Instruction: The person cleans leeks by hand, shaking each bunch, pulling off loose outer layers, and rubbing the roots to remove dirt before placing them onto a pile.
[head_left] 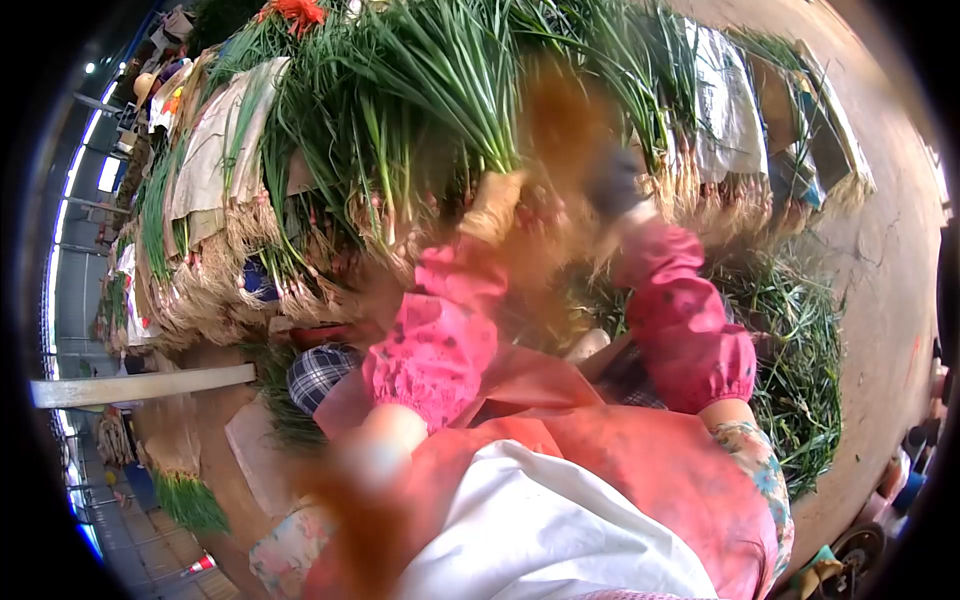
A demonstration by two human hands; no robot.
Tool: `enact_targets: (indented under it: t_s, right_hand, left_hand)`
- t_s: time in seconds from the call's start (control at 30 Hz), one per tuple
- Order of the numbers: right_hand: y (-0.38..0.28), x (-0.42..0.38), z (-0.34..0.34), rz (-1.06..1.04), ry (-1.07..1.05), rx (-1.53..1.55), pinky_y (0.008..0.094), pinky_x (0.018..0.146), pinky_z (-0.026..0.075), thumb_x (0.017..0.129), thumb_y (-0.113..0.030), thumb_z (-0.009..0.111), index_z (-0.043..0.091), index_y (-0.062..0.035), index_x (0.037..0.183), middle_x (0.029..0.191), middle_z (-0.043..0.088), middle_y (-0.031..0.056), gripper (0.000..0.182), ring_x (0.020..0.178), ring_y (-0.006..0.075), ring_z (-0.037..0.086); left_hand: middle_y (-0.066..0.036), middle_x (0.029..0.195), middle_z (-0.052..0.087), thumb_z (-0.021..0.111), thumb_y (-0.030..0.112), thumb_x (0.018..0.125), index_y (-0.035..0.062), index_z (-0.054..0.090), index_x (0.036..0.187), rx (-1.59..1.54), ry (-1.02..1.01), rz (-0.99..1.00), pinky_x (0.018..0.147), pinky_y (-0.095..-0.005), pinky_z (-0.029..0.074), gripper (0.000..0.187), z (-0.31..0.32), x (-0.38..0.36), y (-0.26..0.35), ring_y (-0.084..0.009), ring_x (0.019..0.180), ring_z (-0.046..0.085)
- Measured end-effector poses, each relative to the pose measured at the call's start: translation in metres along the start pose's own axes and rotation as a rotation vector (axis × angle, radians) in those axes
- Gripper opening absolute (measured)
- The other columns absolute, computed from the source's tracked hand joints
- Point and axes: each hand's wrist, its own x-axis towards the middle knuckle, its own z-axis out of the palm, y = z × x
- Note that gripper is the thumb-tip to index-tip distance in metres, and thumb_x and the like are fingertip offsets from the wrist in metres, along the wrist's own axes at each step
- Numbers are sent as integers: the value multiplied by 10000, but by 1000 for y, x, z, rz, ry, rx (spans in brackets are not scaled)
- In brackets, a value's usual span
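Note:
My left hand (493, 205), in a tan glove and pink sleeve, is wrapped round the lower stalks of a bunch of spring onions (462, 85). The long green leaves fan up and away from the grip. To the right, my right hand (622, 188) wears a dark glove and lies close to the root ends of the heaped onions (385, 205). A brown smear on the lens covers part of it, so its fingers do not show. Reddish bulbs and pale, stringy roots hang along the near side of the heap.
Pale sacks (232, 140) and a white sheet (722, 110) lie over parts of the heap. Loose green leaves (795, 375) are piled on the floor at my right. A pale bar (145, 386) juts in from the left. A red apron (600, 450) covers my lap.

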Motion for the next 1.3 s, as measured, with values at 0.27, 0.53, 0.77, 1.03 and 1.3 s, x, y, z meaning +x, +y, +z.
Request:
enact_targets:
  t_s: [0.27,0.53,0.77,1.03,1.3]
  right_hand:
    - [13,28,-40,159,-133,196,308,468,445,808,-277,565,659,-68,810,610,607,81,229,482,165,556]
    - [24,-7,-205,558,258,855,196,482,381,809,-167,592,577,38,1052,727,592,46,318,547,86,505]
    - [13,-37,-302,608,452,524,260,584,454,831,-110,548,608,-7,994,795,612,63,202,735,128,586]
    - [-9,-22,-147,273,207,545,200,501,404,809,-134,627,638,-55,986,724,613,4,194,573,59,523]
    - [-57,-96,0,293,-83,490,311,558,430,761,-212,619,604,-21,824,653,574,92,202,589,160,547]
  left_hand:
    - [-111,930,610,596,76,797,34,576,918,-28,5,164,691,-425,548,130,-71,20,68,-230,921,597]
    - [-175,1012,615,528,11,824,16,576,916,-318,-69,135,699,-421,556,103,-71,14,78,-283,923,607]
    - [-203,1125,551,520,-4,805,-2,527,979,-198,-182,146,819,-486,516,174,-97,-51,89,-344,1072,533]
    - [-207,1096,569,554,28,792,16,568,870,-298,-217,76,824,-484,521,80,-8,-106,47,-320,1039,563]
    - [-173,644,610,563,96,826,17,551,972,-297,-127,-85,278,-215,386,167,4,-96,-33,-219,399,565]
